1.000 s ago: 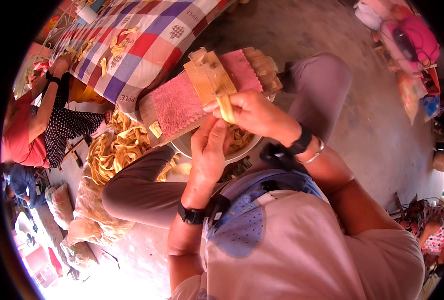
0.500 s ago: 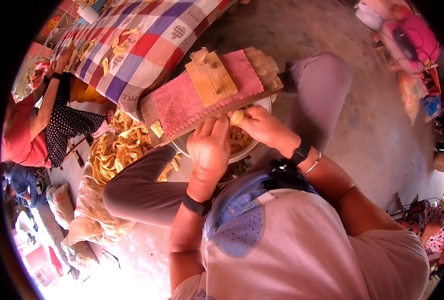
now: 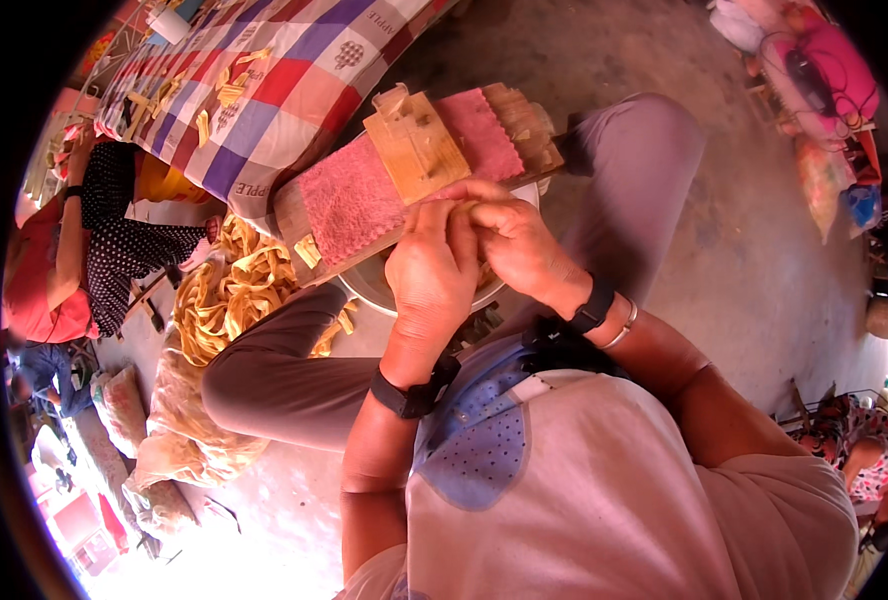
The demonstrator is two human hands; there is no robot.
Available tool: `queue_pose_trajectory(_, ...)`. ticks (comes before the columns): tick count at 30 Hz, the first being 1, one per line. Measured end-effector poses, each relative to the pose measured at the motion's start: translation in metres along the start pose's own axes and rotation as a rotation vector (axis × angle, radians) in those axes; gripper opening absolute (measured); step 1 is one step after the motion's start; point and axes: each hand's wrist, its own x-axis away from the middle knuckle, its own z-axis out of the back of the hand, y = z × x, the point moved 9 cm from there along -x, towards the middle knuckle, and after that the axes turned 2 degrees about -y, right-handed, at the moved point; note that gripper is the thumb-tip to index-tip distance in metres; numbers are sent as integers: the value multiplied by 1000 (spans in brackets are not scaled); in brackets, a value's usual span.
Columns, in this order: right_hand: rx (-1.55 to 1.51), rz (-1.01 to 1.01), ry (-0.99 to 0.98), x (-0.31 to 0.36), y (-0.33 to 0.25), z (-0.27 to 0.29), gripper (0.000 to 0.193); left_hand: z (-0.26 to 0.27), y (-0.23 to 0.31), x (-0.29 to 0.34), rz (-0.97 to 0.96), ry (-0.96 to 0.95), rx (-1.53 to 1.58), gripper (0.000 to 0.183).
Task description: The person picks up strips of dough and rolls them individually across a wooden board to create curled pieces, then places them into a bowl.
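Note:
My left hand [image 3: 430, 262] and my right hand [image 3: 520, 246] meet at the near edge of a long wooden board [image 3: 290, 214]. Both are closed, with the fingertips pressed together. The yellow strip in my right fingers is now hidden behind them, and I cannot make out what the left fingers pinch. A pink cloth [image 3: 349, 200] covers much of the board. On it rests a flat wooden block [image 3: 419, 150] with small raised parts. One short yellow piece [image 3: 307, 250] lies at the board's left end. Below, a round basin [image 3: 362, 293] is mostly covered by board and hands.
A heap of long yellow strips [image 3: 226, 300] lies on a sack [image 3: 189, 435] left of my knee. Beyond stands a table with a checked cloth [image 3: 299, 60], holding scattered yellow pieces [image 3: 232, 92]. At the left sits a person in a red top [image 3: 34, 275]. Bags [image 3: 824, 180] stand far right.
My hands have come closer together and slightly up, hiding the yellow strip that showed in my right fingers. The board appears slightly higher and further left. The person at left has lowered an arm.

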Motion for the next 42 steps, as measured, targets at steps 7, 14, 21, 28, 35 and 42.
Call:
queue_pose_trajectory(7, -127, 9, 221, -3, -2, 30, 6, -47, -54, 55, 798, -442, 1220, 20)
queue_pose_trajectory(14, -266, -324, -360, 1, 9, 9, 56, 0, -49, 39, 280, -188, 304, 10)
queue_pose_trajectory(21, 57, -332, -356, 3, 8, 9, 17, 10, -53, 25, 302, -68, 62, 15)
queue_pose_trajectory(28, 332, 86, -154, -6, -4, 22, 17, -3, -57, 32, 237, -197, 39, 14)
queue_pose_trajectory(35, 694, 225, -604, -5, -27, -13, 18, -4, -21, 17, 77, -416, 182, 11)
queue_pose_trajectory(42, 75, -422, -769, -17, -13, 6, 21, 11, -35, 10, 280, -559, 523, 17)
